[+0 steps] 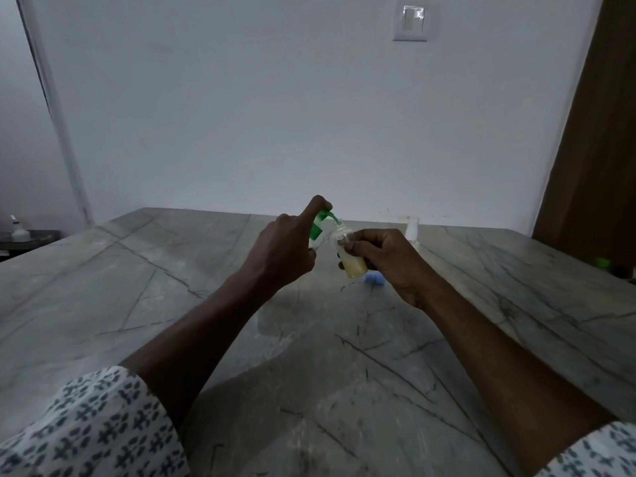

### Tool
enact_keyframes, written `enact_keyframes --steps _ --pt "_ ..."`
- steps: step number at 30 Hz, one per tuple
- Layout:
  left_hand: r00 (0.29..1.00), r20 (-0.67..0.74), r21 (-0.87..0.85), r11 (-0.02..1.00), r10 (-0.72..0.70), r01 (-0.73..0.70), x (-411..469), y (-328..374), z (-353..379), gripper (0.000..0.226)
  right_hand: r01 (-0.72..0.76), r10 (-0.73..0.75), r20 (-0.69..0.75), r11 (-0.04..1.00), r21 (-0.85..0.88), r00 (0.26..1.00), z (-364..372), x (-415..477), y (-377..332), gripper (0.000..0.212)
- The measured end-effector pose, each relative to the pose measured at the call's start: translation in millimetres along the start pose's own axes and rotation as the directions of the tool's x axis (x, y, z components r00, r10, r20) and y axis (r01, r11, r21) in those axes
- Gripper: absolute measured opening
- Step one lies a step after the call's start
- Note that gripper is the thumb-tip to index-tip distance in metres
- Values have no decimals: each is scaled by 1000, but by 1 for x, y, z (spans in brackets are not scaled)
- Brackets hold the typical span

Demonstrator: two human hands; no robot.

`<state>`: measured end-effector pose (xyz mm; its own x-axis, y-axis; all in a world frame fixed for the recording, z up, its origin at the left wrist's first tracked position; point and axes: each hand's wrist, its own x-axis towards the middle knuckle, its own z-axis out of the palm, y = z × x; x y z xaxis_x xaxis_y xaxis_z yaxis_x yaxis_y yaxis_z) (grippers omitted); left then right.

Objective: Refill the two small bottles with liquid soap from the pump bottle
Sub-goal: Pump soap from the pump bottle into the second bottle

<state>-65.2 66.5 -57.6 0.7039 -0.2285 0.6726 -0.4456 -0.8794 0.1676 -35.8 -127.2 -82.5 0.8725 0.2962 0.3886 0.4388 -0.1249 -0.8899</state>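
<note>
Here, in the head view, both hands are raised above a grey veined stone table (pixel 144 270), close together near its middle. The left hand (pixel 282 249) grips the pump bottle (pixel 315 243), its fingers curled round the body so that only a sliver of clear plastic shows past them. Its forefinger is bent over the top of the green pump head (pixel 323 220). The spout of that pump head points right and down and meets the open mouth of a small bottle (pixel 346 235).

The right hand (pixel 383 258) holds this small bottle, thumb and fingers wrapped round its middle. The bottle is clear and tilted, its neck leaning left toward the spout. Pale yellow liquid soap (pixel 356 266) fills its lower part; the upper part looks empty.

A second small bottle (pixel 412 228), whitish and upright, stands on the table behind the right hand, apart from it. A small blue object (pixel 375 277) lies on the table just below that hand; what it is cannot be told. Another green object (pixel 602 262) sits at the far right edge of the table.

Both forearms are bare, with white patterned sleeves (pixel 89 432) at the lower corners. A light switch (pixel 413 20) is mounted on the pale wall, and something tall and brown (pixel 592 132) hangs or stands at the right.
</note>
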Motion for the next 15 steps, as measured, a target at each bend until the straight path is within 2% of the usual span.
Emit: enact_keyframes --steps 15 --pt "999 32 -20 1000 -11 12 0 0 -1 64 9 -9 7 999 -33 1000 4 -1 1 12"
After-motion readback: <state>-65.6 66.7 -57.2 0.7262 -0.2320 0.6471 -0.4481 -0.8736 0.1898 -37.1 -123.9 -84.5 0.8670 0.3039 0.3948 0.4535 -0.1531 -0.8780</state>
